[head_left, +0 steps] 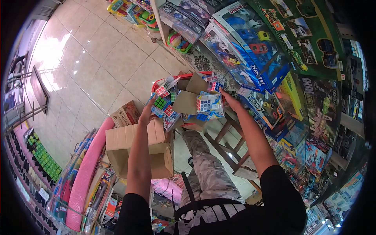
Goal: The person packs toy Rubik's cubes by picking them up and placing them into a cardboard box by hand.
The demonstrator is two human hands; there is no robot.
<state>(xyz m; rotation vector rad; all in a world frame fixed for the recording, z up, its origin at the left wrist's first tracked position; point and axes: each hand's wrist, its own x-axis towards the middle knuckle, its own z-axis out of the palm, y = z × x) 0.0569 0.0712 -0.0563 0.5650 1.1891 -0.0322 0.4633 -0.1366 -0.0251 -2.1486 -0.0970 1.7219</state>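
Observation:
A red basket (158, 82) is heaped with puzzle cubes in clear packs, among them a cube with green stickers (160, 102) and a white-framed cube pack (205, 103). Brown cardboard flaps (185, 102) stick up in the middle of the heap. My left hand (146, 112) is at the basket's left side, against the outer packs, its fingers partly hidden. On the opposite side my right hand (230, 99) grips near the edge, thumb by a cube pack (216, 86). Both hands appear to hold the basket between them.
An open cardboard box (158, 164) stands below my left forearm, near a pink foam roll (84, 184). A wooden stool (224, 141) is by my legs. Boxed toy cars (250, 43) line the right-hand shelves. Tiled floor (102, 55) stretches ahead.

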